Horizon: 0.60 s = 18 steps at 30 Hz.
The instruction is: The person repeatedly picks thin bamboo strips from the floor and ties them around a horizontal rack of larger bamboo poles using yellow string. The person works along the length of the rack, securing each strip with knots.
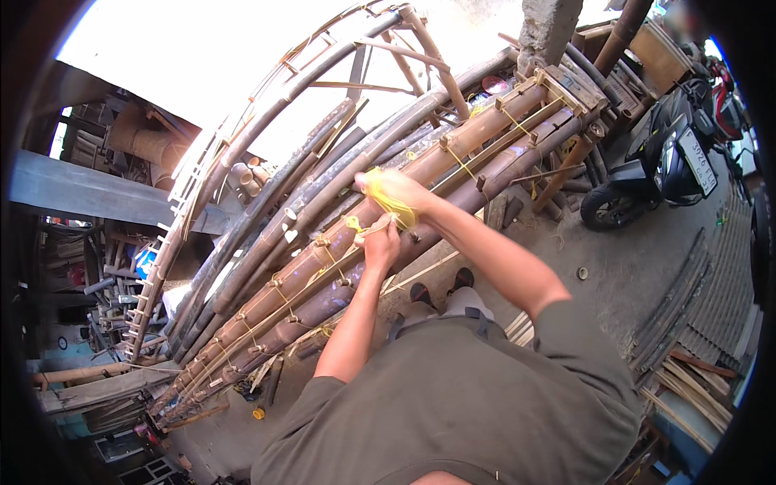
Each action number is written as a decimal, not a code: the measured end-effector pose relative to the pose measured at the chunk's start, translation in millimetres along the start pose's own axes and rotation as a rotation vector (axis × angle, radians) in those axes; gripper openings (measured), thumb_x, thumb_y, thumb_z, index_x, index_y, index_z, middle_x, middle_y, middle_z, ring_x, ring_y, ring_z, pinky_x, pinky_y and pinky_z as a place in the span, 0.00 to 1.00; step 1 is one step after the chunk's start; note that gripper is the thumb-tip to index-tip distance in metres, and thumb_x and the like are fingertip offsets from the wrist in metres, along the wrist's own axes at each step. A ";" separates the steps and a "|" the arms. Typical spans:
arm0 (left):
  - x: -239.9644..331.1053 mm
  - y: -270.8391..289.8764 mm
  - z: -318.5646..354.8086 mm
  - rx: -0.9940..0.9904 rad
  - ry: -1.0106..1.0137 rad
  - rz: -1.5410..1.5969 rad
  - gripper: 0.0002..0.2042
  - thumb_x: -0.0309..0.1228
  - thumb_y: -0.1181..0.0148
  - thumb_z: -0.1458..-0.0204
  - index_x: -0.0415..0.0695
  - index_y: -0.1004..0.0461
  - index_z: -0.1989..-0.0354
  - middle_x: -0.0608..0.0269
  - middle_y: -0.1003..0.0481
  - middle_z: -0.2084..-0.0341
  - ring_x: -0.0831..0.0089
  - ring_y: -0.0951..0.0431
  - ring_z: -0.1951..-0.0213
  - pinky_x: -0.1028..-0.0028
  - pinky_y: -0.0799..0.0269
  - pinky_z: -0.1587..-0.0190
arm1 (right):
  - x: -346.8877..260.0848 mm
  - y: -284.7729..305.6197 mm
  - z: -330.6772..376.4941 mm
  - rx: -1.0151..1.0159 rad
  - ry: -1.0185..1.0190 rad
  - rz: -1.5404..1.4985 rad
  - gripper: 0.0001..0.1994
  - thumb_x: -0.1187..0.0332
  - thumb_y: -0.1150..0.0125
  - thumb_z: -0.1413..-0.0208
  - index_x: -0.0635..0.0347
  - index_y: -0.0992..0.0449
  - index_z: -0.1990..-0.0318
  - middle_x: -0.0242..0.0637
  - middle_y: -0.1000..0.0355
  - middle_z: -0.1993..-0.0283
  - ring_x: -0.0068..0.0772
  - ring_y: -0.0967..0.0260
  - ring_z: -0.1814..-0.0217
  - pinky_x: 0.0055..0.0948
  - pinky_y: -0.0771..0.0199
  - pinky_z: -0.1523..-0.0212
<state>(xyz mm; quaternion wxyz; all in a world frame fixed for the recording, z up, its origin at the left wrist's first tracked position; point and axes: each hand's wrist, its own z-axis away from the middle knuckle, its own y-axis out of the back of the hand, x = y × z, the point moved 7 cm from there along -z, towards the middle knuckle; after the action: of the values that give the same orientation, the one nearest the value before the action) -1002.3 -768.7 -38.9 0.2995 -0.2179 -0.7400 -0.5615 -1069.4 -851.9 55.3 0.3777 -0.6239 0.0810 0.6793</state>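
My right hand, slightly blurred, is closed around a loose bundle of yellow cord. Just below it, my left hand pinches part of the same cord, with its fingers pressed together. Both hands are over two long brown bamboo poles lying side by side, with a narrower strip between them. Short pegs stick out along the poles, and yellow cord lashings cross between the poles at intervals. Whether the held cord is tied to a peg here is hidden by my hands.
Beyond the poles lie more bamboo lengths and a curved bamboo frame. A concrete post stands at the far end. A black motorcycle is parked at right, with stacked strips nearer. A yellow roll lies on the floor.
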 end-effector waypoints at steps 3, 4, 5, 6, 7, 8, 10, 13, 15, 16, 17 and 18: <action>14.1 -1.4 -5.4 0.008 0.079 -0.063 0.12 0.36 0.52 0.38 0.44 0.23 0.59 0.52 0.21 0.70 0.55 0.22 0.63 0.61 0.32 0.58 | 20.9 -34.1 115.5 -0.443 0.350 0.612 0.23 0.56 0.52 0.34 0.65 0.31 0.78 0.39 0.39 0.83 0.27 0.44 0.80 0.35 0.36 0.71; 31.9 2.4 -6.9 0.000 0.096 -0.186 0.12 0.36 0.52 0.37 0.45 0.23 0.60 0.54 0.21 0.70 0.59 0.22 0.65 0.60 0.32 0.59 | 73.2 -17.1 124.6 -0.335 0.129 0.748 0.24 0.57 0.51 0.35 0.64 0.32 0.80 0.46 0.37 0.84 0.36 0.43 0.81 0.38 0.37 0.70; 31.4 1.4 -8.6 -0.055 0.157 -0.089 0.12 0.36 0.52 0.37 0.44 0.23 0.61 0.55 0.21 0.71 0.62 0.22 0.66 0.62 0.32 0.59 | 116.3 3.5 126.6 -0.044 0.523 0.898 0.23 0.58 0.50 0.36 0.64 0.32 0.82 0.51 0.36 0.82 0.46 0.44 0.81 0.43 0.41 0.73; 23.0 0.1 -10.1 -0.103 0.225 0.014 0.12 0.35 0.51 0.37 0.42 0.23 0.61 0.57 0.21 0.72 0.65 0.23 0.68 0.63 0.31 0.59 | 124.8 2.6 123.5 -0.017 0.430 0.823 0.23 0.58 0.50 0.37 0.64 0.32 0.82 0.51 0.36 0.82 0.48 0.43 0.80 0.43 0.40 0.72; 25.2 4.2 -27.0 -0.089 0.139 0.233 0.12 0.35 0.50 0.37 0.41 0.23 0.61 0.61 0.22 0.73 0.69 0.23 0.68 0.66 0.31 0.61 | 127.0 2.9 116.2 0.012 0.345 0.760 0.22 0.59 0.50 0.37 0.64 0.32 0.82 0.52 0.35 0.82 0.50 0.43 0.80 0.44 0.39 0.72; 23.9 14.0 -47.8 -0.087 0.053 0.442 0.12 0.34 0.48 0.38 0.39 0.23 0.61 0.64 0.22 0.73 0.74 0.24 0.69 0.69 0.30 0.64 | 129.4 2.0 112.0 0.046 0.259 0.682 0.22 0.59 0.50 0.38 0.64 0.31 0.82 0.52 0.35 0.81 0.52 0.42 0.79 0.45 0.38 0.71; 44.4 33.8 -101.2 -0.018 0.181 0.753 0.12 0.34 0.47 0.38 0.38 0.22 0.64 0.70 0.24 0.75 0.75 0.25 0.69 0.72 0.29 0.63 | 136.5 3.6 117.4 0.039 0.160 0.775 0.19 0.62 0.50 0.40 0.64 0.29 0.81 0.51 0.33 0.81 0.53 0.35 0.77 0.43 0.32 0.57; -18.2 35.9 -154.8 0.155 0.216 0.306 0.12 0.33 0.49 0.41 0.39 0.21 0.64 0.53 0.21 0.73 0.59 0.21 0.68 0.63 0.27 0.62 | 124.6 -3.8 130.8 0.027 0.334 0.950 0.16 0.63 0.47 0.44 0.63 0.29 0.82 0.50 0.34 0.83 0.52 0.32 0.76 0.42 0.33 0.48; -99.5 -4.0 -139.3 0.099 0.213 -0.113 0.14 0.36 0.49 0.45 0.39 0.21 0.62 0.38 0.23 0.66 0.44 0.22 0.60 0.54 0.28 0.57 | 115.2 -18.0 126.7 0.022 0.330 1.093 0.14 0.63 0.46 0.46 0.62 0.28 0.80 0.49 0.31 0.81 0.51 0.31 0.73 0.43 0.33 0.48; -83.4 -9.0 -143.4 0.079 0.220 -0.076 0.15 0.37 0.51 0.43 0.39 0.20 0.63 0.39 0.23 0.66 0.44 0.22 0.60 0.53 0.28 0.55 | 117.0 -17.7 126.0 0.060 0.308 1.164 0.14 0.63 0.45 0.47 0.62 0.28 0.80 0.48 0.30 0.80 0.51 0.30 0.71 0.43 0.32 0.48; -74.0 -4.8 -147.2 0.048 0.174 -0.120 0.16 0.37 0.51 0.42 0.39 0.21 0.60 0.39 0.23 0.66 0.44 0.22 0.59 0.53 0.29 0.54 | 114.4 -26.7 126.2 0.156 0.351 1.286 0.08 0.65 0.42 0.53 0.60 0.24 0.73 0.47 0.24 0.69 0.50 0.28 0.66 0.46 0.30 0.52; -66.9 3.9 -140.5 0.004 0.133 -0.173 0.17 0.37 0.52 0.41 0.39 0.22 0.58 0.39 0.23 0.65 0.44 0.22 0.59 0.53 0.29 0.53 | 115.2 -41.5 127.5 0.184 0.368 1.245 0.08 0.65 0.42 0.52 0.60 0.24 0.69 0.45 0.24 0.66 0.48 0.27 0.65 0.45 0.30 0.53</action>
<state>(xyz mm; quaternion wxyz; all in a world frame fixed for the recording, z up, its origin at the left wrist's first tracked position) -923.2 -901.8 -55.6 0.2987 -0.1149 -0.7357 -0.5969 -1136.8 -701.1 -7.9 -0.0543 -0.5315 0.5481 0.6436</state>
